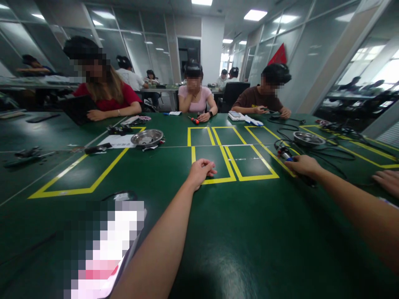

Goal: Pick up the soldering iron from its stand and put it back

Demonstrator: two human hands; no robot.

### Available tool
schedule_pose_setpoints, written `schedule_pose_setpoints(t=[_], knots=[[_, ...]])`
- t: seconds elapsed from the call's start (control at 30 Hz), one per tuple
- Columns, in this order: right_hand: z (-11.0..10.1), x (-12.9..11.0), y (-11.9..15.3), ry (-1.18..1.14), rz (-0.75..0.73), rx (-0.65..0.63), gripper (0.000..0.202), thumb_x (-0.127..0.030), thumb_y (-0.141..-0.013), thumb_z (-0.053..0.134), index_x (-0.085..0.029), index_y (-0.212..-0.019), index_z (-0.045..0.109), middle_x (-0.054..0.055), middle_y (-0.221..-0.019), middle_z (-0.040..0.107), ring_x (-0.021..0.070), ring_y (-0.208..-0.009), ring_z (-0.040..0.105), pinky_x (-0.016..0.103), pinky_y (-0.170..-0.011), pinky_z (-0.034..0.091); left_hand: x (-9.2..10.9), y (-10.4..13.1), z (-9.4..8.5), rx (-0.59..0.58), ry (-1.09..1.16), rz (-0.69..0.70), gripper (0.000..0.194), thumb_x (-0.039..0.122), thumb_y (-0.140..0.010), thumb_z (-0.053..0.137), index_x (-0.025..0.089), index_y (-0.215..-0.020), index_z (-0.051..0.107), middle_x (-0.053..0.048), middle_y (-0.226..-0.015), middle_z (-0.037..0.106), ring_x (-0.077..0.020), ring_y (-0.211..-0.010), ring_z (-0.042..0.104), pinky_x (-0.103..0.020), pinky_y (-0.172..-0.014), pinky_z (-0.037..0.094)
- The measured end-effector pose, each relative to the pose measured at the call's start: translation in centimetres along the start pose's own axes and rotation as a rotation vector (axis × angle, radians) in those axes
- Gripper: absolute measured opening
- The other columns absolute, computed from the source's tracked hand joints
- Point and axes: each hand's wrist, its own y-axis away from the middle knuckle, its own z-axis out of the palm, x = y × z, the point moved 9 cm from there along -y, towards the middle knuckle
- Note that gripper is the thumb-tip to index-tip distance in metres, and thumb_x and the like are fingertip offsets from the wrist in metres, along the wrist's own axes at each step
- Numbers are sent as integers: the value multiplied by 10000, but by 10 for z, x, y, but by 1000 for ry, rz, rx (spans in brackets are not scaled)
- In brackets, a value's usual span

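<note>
My left hand [202, 172] rests on the green table [224, 224], over the near edge of a yellow taped rectangle [218, 181]. Its fingers are loosely curled and the thumb lies near them; whether anything small is between them cannot be made out. Over to the right, my right hand [304, 165] is wrapped round a tool [285, 153] with a metal front and a blue band. The dark rear end of this tool shows below the hand. A black cable [330, 155] lies behind it.
Metal bowls stand at the left [147, 138] and right [308, 139]. A pixelated screen [115, 245] lies near left. Another person's hand [386, 180] rests at the right edge. Across the table sit three people; a red-handled tool [195, 121] lies before the middle one.
</note>
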Motion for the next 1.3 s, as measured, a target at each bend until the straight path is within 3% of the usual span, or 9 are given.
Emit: schedule_pose_setpoints(t=[0.1, 0.17, 0.27, 0.37, 0.63, 0.87, 1.07, 1.17, 1.3], knots=[[-26, 42, -11, 186, 141, -23, 322, -348, -792, 632, -46, -897, 670, 280, -860, 636, 339, -793, 630, 390, -637, 414, 0, -1, 2, -24, 22, -5, 218, 275, -796, 698, 106, -826, 564, -101, -822, 670, -146, -617, 666, -222, -498, 483], [-34, 48, -10, 354, 141, -48, 368, -365, -819, 605, -77, -1043, 648, 292, -993, 616, 335, -863, 624, 388, -663, 402, -1, -2, 3, -40, 42, -13, 204, 278, -818, 674, 104, -832, 569, -101, -832, 667, -144, -623, 667, -221, -501, 488], [-28, 35, -3, 579, 13, -136, 361, -330, -855, 578, -123, -1148, 617, 269, -1034, 611, 303, -870, 622, 381, -674, 380, -2, -3, 3, -49, 59, -10, 199, 279, -830, 659, 99, -838, 574, -107, -850, 666, -145, -640, 671, -224, -516, 497], [-16, 18, 4, 640, -84, -209, 257, -221, -871, 548, -117, -1078, 657, 250, -1003, 625, 269, -840, 627, 367, -668, 363, -1, -2, 4, -48, 60, 1, 202, 247, -796, 697, 98, -864, 578, -96, -834, 668, -149, -670, 676, -234, -567, 518], [-15, 7, 6, 627, -105, -183, 229, -158, -864, 528, -79, -1024, 671, 281, -991, 621, 277, -863, 630, 364, -678, 356, 0, -1, 4, -75, 51, 30, 252, 184, -729, 748, 109, -910, 589, -53, -780, 655, -148, -692, 679, -263, -640, 543], [-8, -16, 3, 557, -115, -119, 338, -360, -860, 563, -93, -1051, 641, 264, -1004, 625, 303, -855, 634, 362, -676, 404, 0, -1, 6, -93, 56, 22, 211, 169, -755, 723, 109, -910, 593, -55, -775, 652, -150, -688, 683, -263, -649, 544], [22, -108, 22, 23, -178, -29, 378, -476, -813, 596, -120, -926, 655, 154, -830, 671, 252, -745, 648, 326, -666, 463, -2, -1, 4, -72, 100, -15, 175, 185, -825, 654, 107, -948, 557, -100, -867, 658, -159, -684, 688, -260, -608, 536], [55, -162, 46, -544, -165, -195, 312, -454, -823, 607, -144, -857, 617, 90, -680, 639, 178, -532, 590, 293, -518, 466, -4, -3, 1, -53, 135, -28, 211, 247, -842, 643, 113, -963, 534, -107, -892, 649, -163, -681, 687, -264, -597, 533], [87, -228, 89, -1217, -186, -521, 274, -399, -783, 693, -167, -872, 576, 46, -682, 619, 121, -483, 533, 247, -435, 466, -8, -7, -8, 22, 202, -50, 307, 395, -867, 598, 118, -963, 509, -110, -896, 634, -165, -658, 682, -256, -573, 511]])
